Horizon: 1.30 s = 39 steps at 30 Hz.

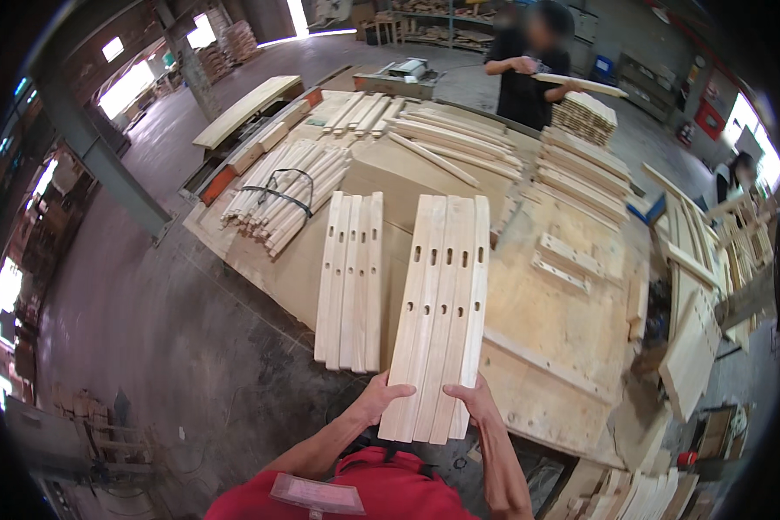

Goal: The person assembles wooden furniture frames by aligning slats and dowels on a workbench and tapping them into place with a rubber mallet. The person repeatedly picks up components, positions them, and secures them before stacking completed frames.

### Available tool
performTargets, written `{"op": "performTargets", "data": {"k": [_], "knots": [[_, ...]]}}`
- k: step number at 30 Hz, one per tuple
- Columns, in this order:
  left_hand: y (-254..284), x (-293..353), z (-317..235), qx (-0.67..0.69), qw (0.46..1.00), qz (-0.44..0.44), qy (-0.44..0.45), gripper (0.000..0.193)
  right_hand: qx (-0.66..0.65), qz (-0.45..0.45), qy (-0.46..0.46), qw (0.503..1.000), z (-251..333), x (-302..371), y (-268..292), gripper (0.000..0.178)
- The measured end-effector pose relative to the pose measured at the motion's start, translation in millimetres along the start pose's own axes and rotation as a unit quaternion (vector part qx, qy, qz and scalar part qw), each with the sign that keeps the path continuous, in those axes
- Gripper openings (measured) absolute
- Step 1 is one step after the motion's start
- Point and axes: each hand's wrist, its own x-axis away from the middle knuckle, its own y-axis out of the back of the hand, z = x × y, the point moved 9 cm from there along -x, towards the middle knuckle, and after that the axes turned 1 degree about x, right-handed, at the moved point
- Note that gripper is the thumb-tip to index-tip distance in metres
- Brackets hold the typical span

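Observation:
My left hand [380,399] and my right hand [474,400] grip a row of several pale wooden slats [438,347] from both sides near its lower end. The thumbs lie on the upper face; the other fingers are mostly hidden beneath. The slats stand side by side, each with a longer slot and a smaller hole cut through it. Just left of them, a second row of similar slotted slats [348,303] lies on the worktable [529,321], reaching over its near edge.
A strapped bundle of sticks [288,192] lies far left, with loose strips [455,139] at the back. Stacked boards [581,178] stand far right, near two short slotted pieces [568,260]. Across the table a person in black [529,78] holds a board. A steel column [104,156] rises at left.

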Motion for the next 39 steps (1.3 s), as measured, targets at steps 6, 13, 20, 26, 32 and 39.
{"op": "performTargets", "data": {"k": [6, 13, 20, 26, 32, 39], "knots": [[83.1, -85.6, -62.3, 0.02, 0.998, -0.06, 0.001, 0.056, 0.005, 0.047, -0.069, 0.997, 6.6, -144.7, -47.2, 0.069], [111.9, -133.5, -75.3, 0.032, 0.992, -0.123, -0.006, 0.047, 0.025, 0.022, -0.08, 0.996, -4.5, -216.1, -45.4, 0.066], [119.2, -126.5, -75.2, -0.138, 0.979, -0.152, -0.02, 0.05, 0.036, -0.031, -0.043, 0.998, -17.0, -208.2, -47.9, 0.065], [144.5, -111.9, -98.5, -0.399, 0.866, -0.3, -0.031, 0.063, 0.084, -0.108, -0.015, 0.99, -16.4, -204.7, -63.8, 0.063], [138.6, -89.0, -125.9, -0.408, 0.82, -0.373, -0.148, 0.06, 0.046, -0.061, -0.046, 0.996, -26.0, -210.7, -78.6, 0.057], [152.7, -81.7, -150.3, -0.528, 0.729, -0.413, -0.139, 0.05, 0.137, -0.18, 0.058, 0.972, -38.8, -220.1, -84.2, 0.056]]}}
